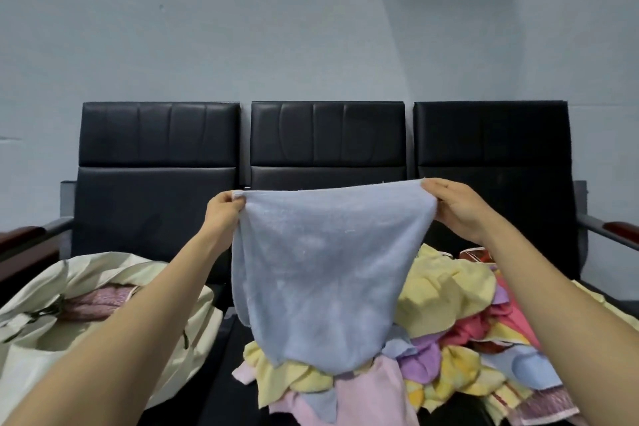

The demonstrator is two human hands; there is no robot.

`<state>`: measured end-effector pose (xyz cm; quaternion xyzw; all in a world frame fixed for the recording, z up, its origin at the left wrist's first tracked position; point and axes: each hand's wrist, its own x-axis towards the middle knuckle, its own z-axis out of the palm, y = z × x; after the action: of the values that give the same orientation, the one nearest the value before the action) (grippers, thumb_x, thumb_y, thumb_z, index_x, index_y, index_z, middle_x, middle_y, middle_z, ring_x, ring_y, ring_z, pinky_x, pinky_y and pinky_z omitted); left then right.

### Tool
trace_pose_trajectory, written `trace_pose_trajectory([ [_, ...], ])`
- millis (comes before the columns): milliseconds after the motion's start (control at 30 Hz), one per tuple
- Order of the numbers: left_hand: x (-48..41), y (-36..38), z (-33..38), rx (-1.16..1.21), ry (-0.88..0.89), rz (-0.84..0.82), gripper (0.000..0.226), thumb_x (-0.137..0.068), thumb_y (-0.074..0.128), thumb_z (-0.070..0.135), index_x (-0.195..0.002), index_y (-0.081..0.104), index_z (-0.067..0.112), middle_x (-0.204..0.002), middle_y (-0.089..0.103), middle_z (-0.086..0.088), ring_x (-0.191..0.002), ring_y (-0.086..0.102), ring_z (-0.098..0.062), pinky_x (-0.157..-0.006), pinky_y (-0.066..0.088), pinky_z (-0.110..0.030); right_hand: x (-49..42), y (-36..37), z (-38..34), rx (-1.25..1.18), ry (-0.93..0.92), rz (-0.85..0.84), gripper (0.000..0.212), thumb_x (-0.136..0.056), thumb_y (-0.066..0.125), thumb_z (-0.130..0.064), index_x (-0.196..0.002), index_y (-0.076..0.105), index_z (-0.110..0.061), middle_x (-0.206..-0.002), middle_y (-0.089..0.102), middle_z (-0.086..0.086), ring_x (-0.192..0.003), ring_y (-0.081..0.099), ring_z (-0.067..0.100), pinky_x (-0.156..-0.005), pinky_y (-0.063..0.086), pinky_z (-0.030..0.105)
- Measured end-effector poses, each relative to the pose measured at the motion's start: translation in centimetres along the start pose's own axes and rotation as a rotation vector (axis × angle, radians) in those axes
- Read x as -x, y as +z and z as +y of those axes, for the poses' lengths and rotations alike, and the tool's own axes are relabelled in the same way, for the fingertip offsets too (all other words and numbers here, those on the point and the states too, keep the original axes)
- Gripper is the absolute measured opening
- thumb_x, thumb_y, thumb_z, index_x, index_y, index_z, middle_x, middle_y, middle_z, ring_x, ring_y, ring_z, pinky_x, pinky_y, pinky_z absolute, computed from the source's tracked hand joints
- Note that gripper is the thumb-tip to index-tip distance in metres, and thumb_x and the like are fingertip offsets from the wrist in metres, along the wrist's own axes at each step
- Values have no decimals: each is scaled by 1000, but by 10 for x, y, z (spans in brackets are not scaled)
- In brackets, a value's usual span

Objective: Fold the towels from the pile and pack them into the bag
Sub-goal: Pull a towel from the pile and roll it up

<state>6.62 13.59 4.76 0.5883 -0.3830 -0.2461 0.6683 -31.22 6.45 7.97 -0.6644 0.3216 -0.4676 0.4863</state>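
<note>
A light blue towel (325, 273) hangs in the air in front of me, stretched by its top edge. My left hand (223, 214) pinches its upper left corner and my right hand (453, 207) pinches its upper right corner. Its lower end droops down onto the pile of towels (449, 349), a heap of yellow, pink, purple, red and blue cloths on the black seat at the lower right. A cream fabric bag (41, 332) lies open on the seat at the lower left, with a pink towel (103, 301) inside it.
A black three-seat bench (155, 149) with padded backs stands against a pale wall. Wooden-topped armrests (20, 239) stick out at both ends. A strip of black seat (228, 356) shows between the bag and the pile.
</note>
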Motion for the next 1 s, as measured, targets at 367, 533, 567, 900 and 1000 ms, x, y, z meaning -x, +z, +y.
trace_pose_trajectory([
  [367, 1, -5, 6, -107, 149, 54, 13, -99, 49, 19, -109, 51, 12, -102, 57, 1, -96, 53, -16, -77, 44, -27, -5, 6, -9, 1687, -359, 27, 31, -95, 46, -47, -110, 62, -25, -101, 56, -5, -107, 45, 18, -90, 30, 33],
  [533, 8, -7, 12, -117, 171, 57, 20, -98, 51, 25, -108, 39, 13, -91, 51, 1, -83, 48, -12, -66, 41, -25, -5, 5, -10, 1765, -273, 266, 31, -97, 43, -42, -112, 65, -26, -108, 53, 1, -109, 40, 21, -93, 31, 35],
  [567, 9, -6, 15, -127, 198, 65, 19, -99, 50, 25, -107, 38, 13, -90, 48, 2, -80, 46, -11, -64, 40, -24, -6, 7, -12, 1736, -279, 309, 30, -98, 43, -38, -114, 64, -23, -109, 53, 2, -109, 42, 22, -93, 33, 35],
  [900, 38, -9, 91, -204, 444, 135, 45, -81, 30, -12, -73, 64, 17, -103, 59, 1, -91, 54, -13, -73, 41, -21, 20, 4, -92, 1410, -490, 611, 28, -99, 47, -14, -120, 64, -5, -111, 62, 15, -101, 55, 30, -76, 43, 36],
  [1000, 53, -11, 111, -229, 487, 146, 50, -83, 31, -10, -91, 71, 19, -115, 57, 3, -106, 51, -11, -88, 40, -22, 34, 3, -112, 1350, -544, 658, 28, -99, 48, -13, -117, 65, -2, -111, 61, 19, -101, 56, 35, -69, 37, 32],
])
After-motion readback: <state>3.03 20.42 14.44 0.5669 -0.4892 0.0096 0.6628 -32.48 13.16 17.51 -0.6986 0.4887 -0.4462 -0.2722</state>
